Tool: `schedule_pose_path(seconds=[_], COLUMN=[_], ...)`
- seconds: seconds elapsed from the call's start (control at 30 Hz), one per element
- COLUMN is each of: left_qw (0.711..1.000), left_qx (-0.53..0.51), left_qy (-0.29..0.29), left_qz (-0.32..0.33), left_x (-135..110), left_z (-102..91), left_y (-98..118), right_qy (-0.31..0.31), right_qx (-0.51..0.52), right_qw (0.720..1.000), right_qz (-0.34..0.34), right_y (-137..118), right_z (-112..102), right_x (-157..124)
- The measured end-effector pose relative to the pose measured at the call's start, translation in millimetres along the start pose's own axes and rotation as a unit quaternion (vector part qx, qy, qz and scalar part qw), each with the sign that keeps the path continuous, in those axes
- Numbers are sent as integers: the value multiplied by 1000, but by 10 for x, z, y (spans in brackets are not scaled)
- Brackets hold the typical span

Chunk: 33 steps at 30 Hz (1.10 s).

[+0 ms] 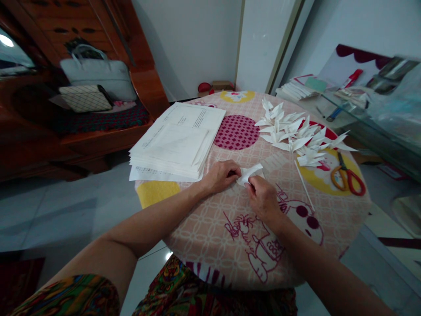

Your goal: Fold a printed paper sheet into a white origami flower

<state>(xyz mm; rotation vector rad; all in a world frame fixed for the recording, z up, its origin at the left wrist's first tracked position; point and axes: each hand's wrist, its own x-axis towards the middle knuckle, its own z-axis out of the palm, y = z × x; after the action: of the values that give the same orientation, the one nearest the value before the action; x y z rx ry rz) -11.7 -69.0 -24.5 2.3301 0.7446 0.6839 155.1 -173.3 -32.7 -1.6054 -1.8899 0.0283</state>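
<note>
Just above the middle of the round table, a small folded piece of white paper (250,174) is pinched between my two hands. My left hand (224,174) is closed on its left edge, and my right hand (264,196) grips its lower right side with thumb and fingers. Left of my hands lies a thick stack of printed white sheets (184,131). Several folded white paper pieces with pointed tips (296,129) lie in a heap at the far right. A thin white stick (305,186) rests on the cloth between that heap and my right forearm.
A patterned tablecloth (204,245) covers the round table. Scissors (348,177) with orange and red handles lie near its right edge. A glass-topped stand (371,123) with papers and bags adjoins at the right. A wooden bench (144,87) with handbags stands at the left.
</note>
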Motion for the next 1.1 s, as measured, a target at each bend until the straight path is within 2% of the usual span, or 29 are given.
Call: schedule_pose_path(seconds=[0.3, 0.4, 0.5, 0.6, 0.7, 0.83, 1.0, 1.1], left_qw=[1000, 1000, 1000, 1000, 999, 999, 992, 984], left_qx=[-7, -6, -2, 12, 13, -36, 122, 168], left_qy=[6, 8, 8, 17, 30, 13, -21, -23], left_qz=[9, 8, 0, -13, -25, -39, -39, -48], left_x=[3, -2, -2, 5, 3, -25, -15, 25], left_z=[6, 3, 3, 3, -11, -58, -27, 27], left_y=[-12, -12, -9, -5, 26, 208, 556, 639], right_qy=[-16, -5, 0, 29, 50, 29, -1, -16], right_qx=[-45, -12, 63, 122, 125, 102, 114, 104], right_qw=[999, 999, 997, 988, 982, 983, 983, 984], right_qz=[26, 32, 36, 89, 132, 149, 145, 147], right_y=[-73, -61, -6, 68, 129, 157, 146, 149], right_z=[101, 42, -85, -189, -209, -175, -178, -199], right_x=[61, 77, 94, 131, 172, 183, 177, 192])
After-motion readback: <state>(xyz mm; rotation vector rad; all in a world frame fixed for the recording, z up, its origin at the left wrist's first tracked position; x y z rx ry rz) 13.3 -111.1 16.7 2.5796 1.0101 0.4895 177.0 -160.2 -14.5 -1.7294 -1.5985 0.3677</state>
